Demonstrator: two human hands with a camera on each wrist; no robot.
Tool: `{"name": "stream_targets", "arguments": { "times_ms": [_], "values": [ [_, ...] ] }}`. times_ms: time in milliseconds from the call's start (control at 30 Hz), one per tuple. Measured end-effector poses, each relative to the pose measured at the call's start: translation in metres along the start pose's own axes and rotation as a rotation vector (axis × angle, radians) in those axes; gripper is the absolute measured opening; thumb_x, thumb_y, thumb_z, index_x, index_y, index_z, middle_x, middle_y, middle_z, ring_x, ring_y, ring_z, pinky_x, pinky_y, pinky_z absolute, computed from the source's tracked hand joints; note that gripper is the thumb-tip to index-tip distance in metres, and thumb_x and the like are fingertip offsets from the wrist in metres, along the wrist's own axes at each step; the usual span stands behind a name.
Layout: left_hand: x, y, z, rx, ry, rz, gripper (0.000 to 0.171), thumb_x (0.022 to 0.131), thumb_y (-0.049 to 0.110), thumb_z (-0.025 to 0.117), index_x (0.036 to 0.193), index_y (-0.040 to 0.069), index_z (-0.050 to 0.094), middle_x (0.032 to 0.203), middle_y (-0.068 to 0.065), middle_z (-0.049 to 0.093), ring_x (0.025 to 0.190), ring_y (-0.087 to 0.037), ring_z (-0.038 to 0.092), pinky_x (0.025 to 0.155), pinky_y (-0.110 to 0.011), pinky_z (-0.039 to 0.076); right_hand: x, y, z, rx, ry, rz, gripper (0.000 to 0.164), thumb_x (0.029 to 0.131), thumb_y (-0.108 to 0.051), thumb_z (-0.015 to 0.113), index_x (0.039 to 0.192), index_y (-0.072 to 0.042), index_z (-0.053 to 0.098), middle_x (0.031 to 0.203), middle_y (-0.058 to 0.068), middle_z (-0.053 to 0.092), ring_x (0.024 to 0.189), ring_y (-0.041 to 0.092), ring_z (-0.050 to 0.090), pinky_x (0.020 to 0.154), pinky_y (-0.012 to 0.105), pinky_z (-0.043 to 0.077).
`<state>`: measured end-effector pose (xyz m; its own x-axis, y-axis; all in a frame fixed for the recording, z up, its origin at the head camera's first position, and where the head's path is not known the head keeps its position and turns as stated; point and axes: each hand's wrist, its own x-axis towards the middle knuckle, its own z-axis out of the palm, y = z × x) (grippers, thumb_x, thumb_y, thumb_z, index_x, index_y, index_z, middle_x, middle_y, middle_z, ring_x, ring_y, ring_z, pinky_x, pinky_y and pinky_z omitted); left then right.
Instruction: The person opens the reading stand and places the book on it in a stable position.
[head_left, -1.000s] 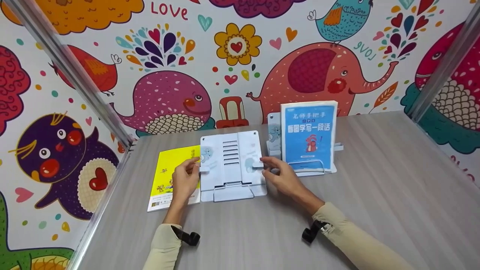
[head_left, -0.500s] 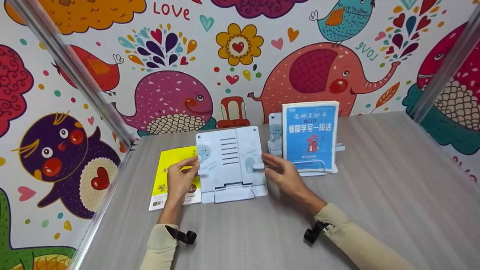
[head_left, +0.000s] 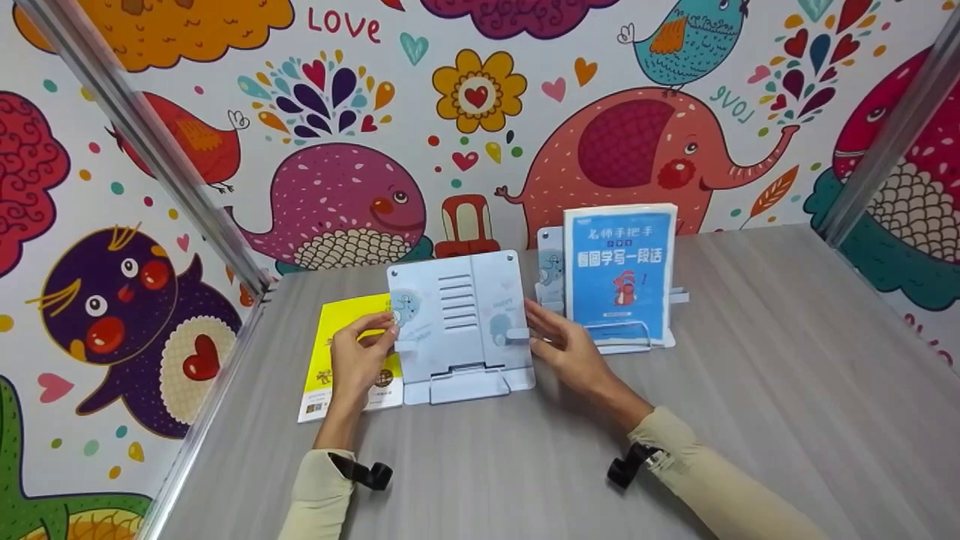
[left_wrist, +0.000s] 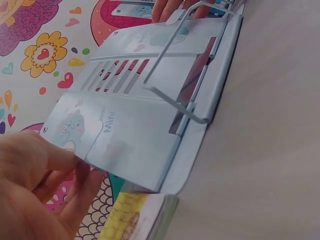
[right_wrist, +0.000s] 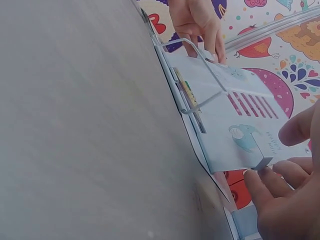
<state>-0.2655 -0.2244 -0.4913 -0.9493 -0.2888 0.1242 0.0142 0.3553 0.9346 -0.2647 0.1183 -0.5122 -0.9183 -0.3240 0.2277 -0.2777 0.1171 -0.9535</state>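
Here's the white bookstand (head_left: pixel 459 352), standing tilted back on the desk (head_left: pixel 510 480) in the middle of the scene, its panel pale and smooth with a column of slots, faint blue cartoon prints and a small clip at either side; a bent wire rest (left_wrist: pixel 175 103) juts out at its foot. Just to its left, a yellow book (head_left: pixel 341 316) lies flat, partly covered by the left hand (head_left: pixel 358 364) and close up against the stand's edge. Over on the right, a blue book (head_left: pixel 619 281) leans upright on a second stand (head_left: pixel 550 259), near the right hand. Brightly printed animals fill the wall (head_left: pixel 480 135) behind. And the fingers: the left set is narrow, thumb in front and the others behind, holding the panel's left edge; the right set curls about the opposite edge by the clip, thumb over the front, though whether that thumb presses, I can't tell.
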Motion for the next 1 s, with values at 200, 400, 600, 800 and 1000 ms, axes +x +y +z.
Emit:
{"name": "stream_targets", "arguments": {
  "times_ms": [200, 400, 600, 800, 1000],
  "values": [
    [-0.001, 0.003, 0.001, -0.035, 0.033, 0.024, 0.028, 0.102, 0.012, 0.075, 0.13, 0.014, 0.078, 0.126, -0.012, 0.074, 0.109, -0.029, 0.072, 0.082, -0.015, 0.06, 0.0, -0.002, -0.001, 0.009, -0.011, 0.008, 0.066, 0.107, -0.004, 0.061, 0.168, -0.013, 0.039, 0.174, 0.005, 0.041, 0.159, 0.03, 0.043, 0.126, 0.055, 0.04],
    [-0.002, 0.003, 0.002, -0.069, 0.066, 0.065, 0.026, 0.102, 0.011, 0.076, 0.128, 0.014, 0.077, 0.125, -0.009, 0.074, 0.112, -0.027, 0.071, 0.084, -0.016, 0.061, 0.001, -0.002, -0.001, 0.026, -0.036, -0.011, 0.072, 0.106, 0.0, 0.059, 0.171, -0.017, 0.034, 0.177, 0.003, 0.034, 0.163, 0.028, 0.037, 0.127, 0.053, 0.038],
    [-0.004, 0.001, 0.005, -0.095, 0.087, 0.126, 0.026, 0.102, 0.011, 0.076, 0.128, 0.013, 0.076, 0.124, -0.007, 0.074, 0.115, -0.023, 0.071, 0.088, -0.014, 0.059, 0.0, -0.003, -0.001, 0.039, -0.038, -0.02, 0.075, 0.104, 0.003, 0.061, 0.171, -0.018, 0.033, 0.178, 0.002, 0.034, 0.164, 0.024, 0.036, 0.126, 0.05, 0.04],
    [-0.004, -0.003, 0.006, -0.108, 0.085, 0.175, 0.025, 0.102, 0.01, 0.075, 0.127, 0.013, 0.075, 0.123, -0.006, 0.075, 0.116, -0.021, 0.07, 0.098, -0.023, 0.06, -0.001, -0.001, -0.001, 0.034, -0.029, -0.075, 0.073, 0.103, 0.006, 0.06, 0.169, -0.009, 0.034, 0.176, 0.009, 0.037, 0.163, 0.029, 0.038, 0.126, 0.049, 0.04],
    [-0.003, -0.012, 0.006, -0.14, 0.065, 0.232, 0.023, 0.101, 0.006, 0.076, 0.124, 0.01, 0.074, 0.117, -0.007, 0.076, 0.112, -0.017, 0.071, 0.107, -0.035, 0.058, -0.004, 0.0, -0.002, 0.041, -0.015, -0.092, 0.069, 0.104, 0.005, 0.06, 0.167, -0.006, 0.037, 0.173, 0.012, 0.041, 0.16, 0.032, 0.042, 0.125, 0.047, 0.041]
  ]
}}
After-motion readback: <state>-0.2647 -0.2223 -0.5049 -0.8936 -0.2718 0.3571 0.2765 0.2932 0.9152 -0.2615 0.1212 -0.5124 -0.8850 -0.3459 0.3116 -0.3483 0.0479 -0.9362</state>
